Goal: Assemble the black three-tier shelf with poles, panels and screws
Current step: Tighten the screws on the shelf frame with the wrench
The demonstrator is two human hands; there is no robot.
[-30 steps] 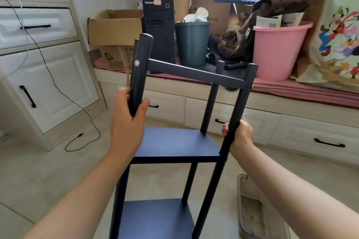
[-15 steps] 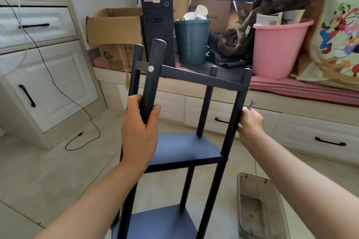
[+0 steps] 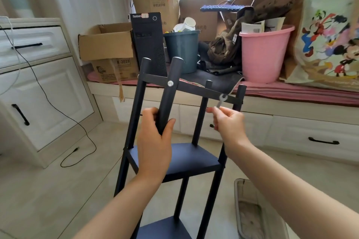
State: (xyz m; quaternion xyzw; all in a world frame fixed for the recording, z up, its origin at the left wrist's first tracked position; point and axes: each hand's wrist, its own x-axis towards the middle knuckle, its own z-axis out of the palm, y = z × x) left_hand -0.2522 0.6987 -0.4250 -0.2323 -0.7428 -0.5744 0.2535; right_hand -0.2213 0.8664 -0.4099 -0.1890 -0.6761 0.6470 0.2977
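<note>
The black shelf (image 3: 194, 158) stands on the floor in front of me, tilted, with its middle and bottom panels between black poles. My left hand (image 3: 155, 137) grips the near left pole (image 3: 170, 93) below a silver screw (image 3: 170, 83) that fixes the top panel's edge (image 3: 194, 88). My right hand (image 3: 227, 122) pinches a small silver wrench (image 3: 221, 100), its head up against the top panel's edge near the right pole (image 3: 240, 97).
A window bench behind holds cardboard boxes (image 3: 105, 44), a black computer tower (image 3: 149, 44), a dark bin (image 3: 182, 50) and a pink bucket (image 3: 264, 54). A white cabinet (image 3: 38, 91) stands at left with a black cable (image 3: 77, 132) on the floor. A grey tray (image 3: 256, 213) lies at lower right.
The shelf has turned, so the screwed pole now sits nearer the middle. My right hand has let go of the right pole and now holds up the small wrench.
</note>
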